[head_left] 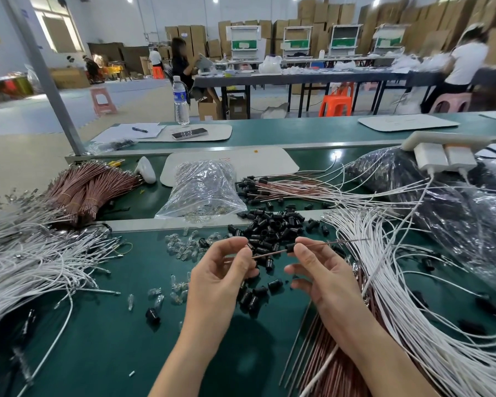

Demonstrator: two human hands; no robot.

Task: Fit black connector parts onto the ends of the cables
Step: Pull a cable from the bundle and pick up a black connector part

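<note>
My left hand [224, 270] pinches the near end of a thin brown cable [269, 254] between thumb and fingers. My right hand [318, 267] pinches a black connector part [290, 247] threaded on that same cable, whose far end runs right toward the white cables. Behind my hands lies a heap of loose black connector parts [272, 227]. More black parts [258, 293] lie scattered below my hands. Finished brown cables with black ends [269, 186] lie further back.
White cables [413, 282] fan out on the right and white cables [26, 253] on the left. A brown cable bundle [89, 190] lies back left. A clear bag [204, 187], small glass bulbs [184, 245] and a power strip [441, 150] sit around the green bench [103, 339].
</note>
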